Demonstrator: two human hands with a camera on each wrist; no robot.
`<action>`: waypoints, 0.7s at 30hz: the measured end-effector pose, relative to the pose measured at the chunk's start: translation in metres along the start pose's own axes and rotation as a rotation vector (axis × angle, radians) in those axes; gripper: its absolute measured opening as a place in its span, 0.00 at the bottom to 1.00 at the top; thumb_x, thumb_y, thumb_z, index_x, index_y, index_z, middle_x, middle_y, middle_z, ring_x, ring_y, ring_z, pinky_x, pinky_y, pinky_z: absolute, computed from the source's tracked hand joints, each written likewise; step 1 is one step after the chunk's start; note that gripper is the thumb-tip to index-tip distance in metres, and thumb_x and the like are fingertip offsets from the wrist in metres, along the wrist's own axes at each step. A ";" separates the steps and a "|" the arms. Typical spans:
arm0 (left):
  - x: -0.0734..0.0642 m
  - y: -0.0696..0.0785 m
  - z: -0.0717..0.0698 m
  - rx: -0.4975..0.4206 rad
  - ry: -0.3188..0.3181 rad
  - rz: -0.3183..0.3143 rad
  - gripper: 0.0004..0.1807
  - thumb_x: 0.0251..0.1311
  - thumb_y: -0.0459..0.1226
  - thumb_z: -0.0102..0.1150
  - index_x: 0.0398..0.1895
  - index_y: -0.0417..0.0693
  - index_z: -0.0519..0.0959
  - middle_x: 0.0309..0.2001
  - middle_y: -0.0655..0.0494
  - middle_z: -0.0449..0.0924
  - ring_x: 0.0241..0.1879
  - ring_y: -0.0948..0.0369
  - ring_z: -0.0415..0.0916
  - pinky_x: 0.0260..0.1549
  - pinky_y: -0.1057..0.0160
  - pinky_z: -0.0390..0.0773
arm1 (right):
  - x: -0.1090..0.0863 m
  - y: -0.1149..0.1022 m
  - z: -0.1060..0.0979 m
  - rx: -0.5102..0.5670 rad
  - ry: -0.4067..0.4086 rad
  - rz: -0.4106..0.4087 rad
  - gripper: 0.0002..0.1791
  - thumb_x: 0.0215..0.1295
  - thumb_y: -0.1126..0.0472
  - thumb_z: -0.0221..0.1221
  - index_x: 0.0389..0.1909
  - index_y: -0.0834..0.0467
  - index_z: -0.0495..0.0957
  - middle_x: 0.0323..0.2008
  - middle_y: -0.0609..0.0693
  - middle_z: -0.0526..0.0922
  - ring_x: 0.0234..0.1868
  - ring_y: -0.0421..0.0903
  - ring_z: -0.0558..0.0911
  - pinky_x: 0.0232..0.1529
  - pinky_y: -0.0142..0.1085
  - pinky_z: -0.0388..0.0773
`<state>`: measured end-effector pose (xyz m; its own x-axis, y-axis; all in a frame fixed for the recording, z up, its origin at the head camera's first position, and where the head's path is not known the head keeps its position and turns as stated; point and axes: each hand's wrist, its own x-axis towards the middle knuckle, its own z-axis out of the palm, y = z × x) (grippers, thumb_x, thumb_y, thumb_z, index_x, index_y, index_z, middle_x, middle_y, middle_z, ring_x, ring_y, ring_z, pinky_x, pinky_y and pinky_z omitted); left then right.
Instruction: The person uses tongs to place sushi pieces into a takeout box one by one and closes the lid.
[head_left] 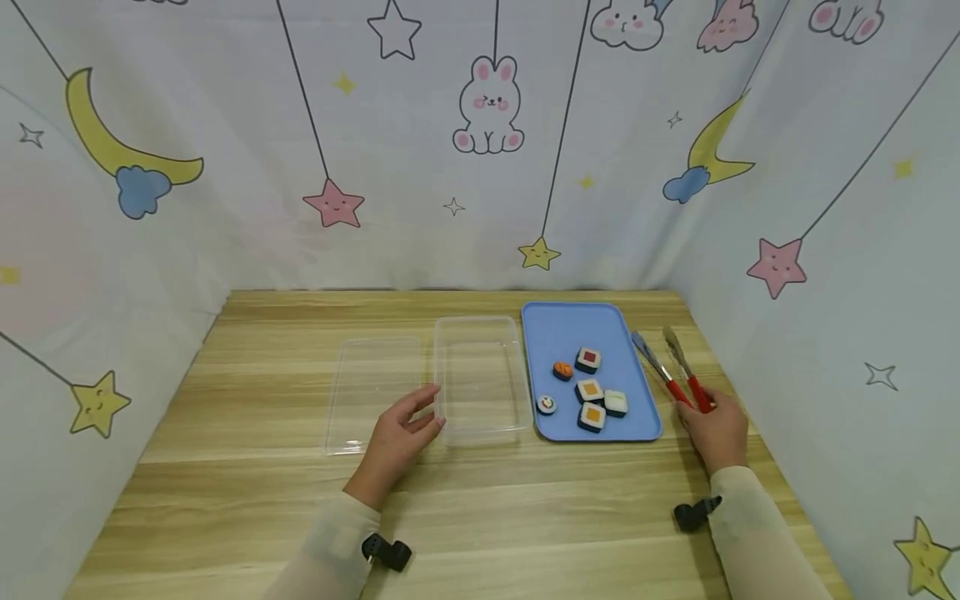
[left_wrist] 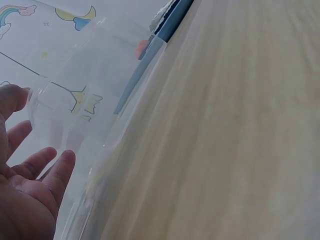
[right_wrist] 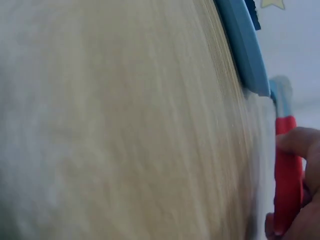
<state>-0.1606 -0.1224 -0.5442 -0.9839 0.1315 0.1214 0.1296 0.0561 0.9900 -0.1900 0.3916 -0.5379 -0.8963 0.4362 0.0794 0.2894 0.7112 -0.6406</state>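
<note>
A clear plastic box [head_left: 482, 435] stands on the wooden table, and its flat clear lid [head_left: 360, 392] lies to its left. My left hand [head_left: 401, 437] is at the box's left side, fingers relaxed and spread. In the left wrist view the fingertips [left_wrist: 66, 159] are right at the clear wall. My right hand [head_left: 718, 429] grips the tongs [head_left: 697, 392] by their red handles, the metal arms spread apart and pointing away from me. In the right wrist view, thumb and fingers curl round a red handle [right_wrist: 286, 175].
Right of the box lies a blue tray [head_left: 573, 321] with several sushi pieces [head_left: 591, 417], among them a small round roll [head_left: 546, 405] and an orange-topped one [head_left: 562, 370]. A printed curtain [head_left: 420, 242] rises behind the table [head_left: 480, 517] and along both sides.
</note>
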 end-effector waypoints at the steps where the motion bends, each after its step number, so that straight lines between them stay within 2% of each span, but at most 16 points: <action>1: 0.000 0.000 0.000 -0.002 0.001 -0.002 0.29 0.65 0.27 0.68 0.69 0.34 0.74 0.73 0.41 0.69 0.71 0.42 0.69 0.61 0.60 0.80 | 0.000 -0.001 0.000 0.011 0.012 -0.011 0.33 0.67 0.55 0.67 0.67 0.70 0.74 0.57 0.71 0.78 0.55 0.67 0.77 0.55 0.58 0.78; 4: 0.000 0.000 0.000 -0.011 0.003 -0.006 0.28 0.64 0.27 0.68 0.68 0.33 0.75 0.73 0.41 0.69 0.71 0.42 0.69 0.62 0.59 0.80 | -0.002 -0.006 -0.003 0.044 0.038 -0.072 0.32 0.66 0.56 0.69 0.66 0.68 0.75 0.56 0.68 0.79 0.53 0.64 0.78 0.50 0.52 0.78; 6: 0.000 0.001 0.000 -0.011 0.008 -0.010 0.28 0.64 0.27 0.69 0.68 0.33 0.75 0.73 0.40 0.69 0.71 0.43 0.69 0.62 0.59 0.80 | -0.003 -0.013 -0.005 0.063 0.026 -0.123 0.32 0.65 0.54 0.71 0.66 0.66 0.77 0.55 0.66 0.80 0.51 0.62 0.78 0.47 0.48 0.77; 9: 0.000 0.001 0.000 -0.010 0.014 -0.015 0.28 0.64 0.26 0.69 0.68 0.33 0.75 0.73 0.40 0.69 0.71 0.42 0.69 0.62 0.56 0.80 | -0.005 -0.027 -0.009 0.066 -0.047 -0.223 0.32 0.64 0.53 0.73 0.64 0.65 0.78 0.54 0.65 0.81 0.50 0.61 0.78 0.46 0.47 0.78; 15: 0.000 0.002 0.000 -0.006 0.014 -0.017 0.28 0.64 0.26 0.68 0.67 0.31 0.75 0.73 0.39 0.69 0.71 0.41 0.69 0.62 0.55 0.79 | -0.010 -0.053 -0.012 -0.045 -0.232 -0.439 0.29 0.59 0.59 0.76 0.61 0.62 0.82 0.53 0.62 0.83 0.50 0.60 0.80 0.48 0.56 0.84; 18: 0.000 0.003 0.000 -0.004 0.009 -0.013 0.28 0.64 0.26 0.68 0.67 0.31 0.75 0.73 0.38 0.69 0.70 0.41 0.69 0.61 0.56 0.80 | -0.014 -0.061 -0.014 -0.086 -0.270 -0.482 0.28 0.57 0.59 0.77 0.58 0.62 0.84 0.50 0.60 0.84 0.47 0.59 0.80 0.47 0.54 0.84; 21: 0.001 0.003 0.000 -0.005 0.002 -0.010 0.28 0.64 0.26 0.68 0.68 0.31 0.75 0.73 0.37 0.68 0.71 0.41 0.69 0.61 0.57 0.80 | -0.016 -0.066 -0.015 -0.117 -0.275 -0.494 0.26 0.56 0.60 0.77 0.56 0.63 0.85 0.47 0.58 0.85 0.44 0.57 0.81 0.44 0.50 0.84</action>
<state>-0.1607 -0.1221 -0.5413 -0.9854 0.1286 0.1118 0.1194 0.0528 0.9914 -0.1896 0.3466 -0.4854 -0.9844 -0.1118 0.1361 -0.1648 0.8570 -0.4882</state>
